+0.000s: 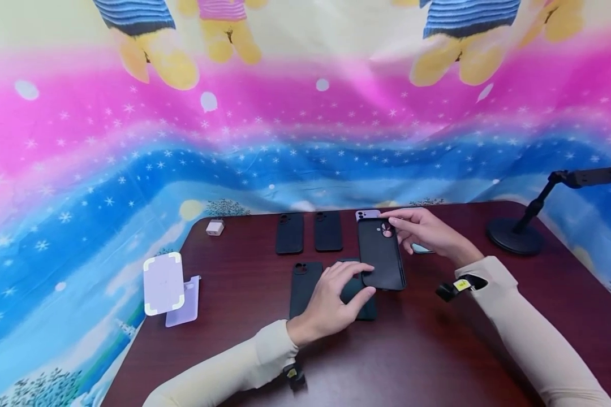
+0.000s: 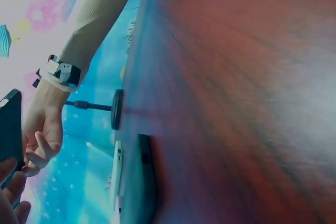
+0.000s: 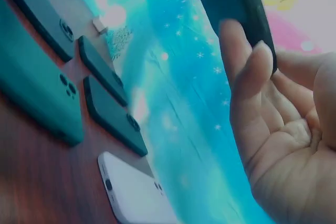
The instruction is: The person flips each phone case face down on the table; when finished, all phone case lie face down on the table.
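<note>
A black phone case (image 1: 379, 254), with its inner side facing the head camera, is raised above the table. My right hand (image 1: 427, 230) pinches its top right corner between thumb and fingers; the right wrist view shows this grip on the dark case (image 3: 236, 9). At the lower left corner my left hand (image 1: 333, 299) holds the case with thumb and index finger. Beneath the left hand lie a dark green case (image 3: 39, 85) and a dark case (image 1: 305, 280). Two black cases (image 1: 289, 234) and a lavender case (image 1: 368, 214) are in the back row, the lavender one partly hidden.
A light blue item (image 1: 420, 249) shows behind my right hand. On the left stands a lavender phone stand (image 1: 164, 284), and a white cube-shaped charger (image 1: 215, 227) sits at the back left. A black stand with a round base (image 1: 514, 236) occupies the back right of the table.
</note>
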The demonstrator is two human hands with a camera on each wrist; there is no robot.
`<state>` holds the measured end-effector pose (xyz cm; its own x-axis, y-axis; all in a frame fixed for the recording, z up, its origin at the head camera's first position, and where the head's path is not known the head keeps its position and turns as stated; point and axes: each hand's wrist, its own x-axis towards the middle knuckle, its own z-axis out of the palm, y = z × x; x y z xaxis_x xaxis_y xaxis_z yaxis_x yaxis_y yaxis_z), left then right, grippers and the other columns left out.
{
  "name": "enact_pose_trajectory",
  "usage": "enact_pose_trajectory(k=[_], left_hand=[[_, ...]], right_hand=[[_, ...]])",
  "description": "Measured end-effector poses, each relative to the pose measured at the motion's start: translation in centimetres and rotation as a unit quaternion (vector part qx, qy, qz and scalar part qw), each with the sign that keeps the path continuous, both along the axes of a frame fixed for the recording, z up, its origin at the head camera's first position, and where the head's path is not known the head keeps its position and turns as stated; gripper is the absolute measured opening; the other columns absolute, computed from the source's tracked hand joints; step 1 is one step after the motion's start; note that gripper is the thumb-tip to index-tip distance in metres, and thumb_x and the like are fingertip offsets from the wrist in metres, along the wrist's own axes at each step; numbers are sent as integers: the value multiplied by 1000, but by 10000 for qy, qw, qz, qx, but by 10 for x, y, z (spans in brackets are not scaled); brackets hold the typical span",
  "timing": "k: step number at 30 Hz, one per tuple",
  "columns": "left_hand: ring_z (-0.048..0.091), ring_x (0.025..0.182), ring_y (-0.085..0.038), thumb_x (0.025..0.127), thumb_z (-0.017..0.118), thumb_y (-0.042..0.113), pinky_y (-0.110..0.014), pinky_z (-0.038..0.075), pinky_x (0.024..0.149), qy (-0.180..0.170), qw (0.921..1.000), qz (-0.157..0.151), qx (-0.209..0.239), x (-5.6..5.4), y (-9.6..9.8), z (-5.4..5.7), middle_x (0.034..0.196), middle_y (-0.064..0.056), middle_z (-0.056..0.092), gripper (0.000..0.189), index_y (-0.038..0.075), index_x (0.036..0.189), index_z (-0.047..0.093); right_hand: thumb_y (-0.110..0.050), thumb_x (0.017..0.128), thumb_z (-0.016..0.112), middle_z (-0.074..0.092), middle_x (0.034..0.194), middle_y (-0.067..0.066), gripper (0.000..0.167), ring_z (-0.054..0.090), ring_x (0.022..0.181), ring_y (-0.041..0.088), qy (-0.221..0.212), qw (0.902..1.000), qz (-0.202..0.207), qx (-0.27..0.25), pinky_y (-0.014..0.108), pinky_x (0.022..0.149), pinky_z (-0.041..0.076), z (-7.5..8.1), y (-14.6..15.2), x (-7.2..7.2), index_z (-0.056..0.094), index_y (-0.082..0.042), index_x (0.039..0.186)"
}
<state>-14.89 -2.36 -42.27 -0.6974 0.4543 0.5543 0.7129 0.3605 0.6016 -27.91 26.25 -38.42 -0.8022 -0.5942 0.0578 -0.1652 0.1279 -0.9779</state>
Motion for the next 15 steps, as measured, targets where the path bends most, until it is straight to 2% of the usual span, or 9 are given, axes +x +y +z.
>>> enact_pose_trajectory(k=[5,11,15], left_hand=[[55,134,-10,102,65,34,-46,43,113,-161,9998,-28,104,1,-6,-5,145,5,60,47,22,146,54],[60,123,-10,98,72,33,-42,47,105,164,9998,116,68,-3,-11,-7,138,4,65,50,21,143,56],[61,117,-9,96,73,33,-36,48,99,249,9996,137,90,-4,-13,-8,134,4,67,49,22,141,58]], right_hand=[[-18,111,47,77,107,2,49,74,71,19,-121,9994,321,101,36,50,55,1,-4,-1,40,-4,156],[-22,110,50,79,101,6,51,76,72,24,-45,9992,272,275,36,46,52,3,-7,1,39,-4,157],[-16,111,44,78,104,6,51,76,75,22,29,9973,717,163,37,46,51,3,-4,-2,34,-4,159]])
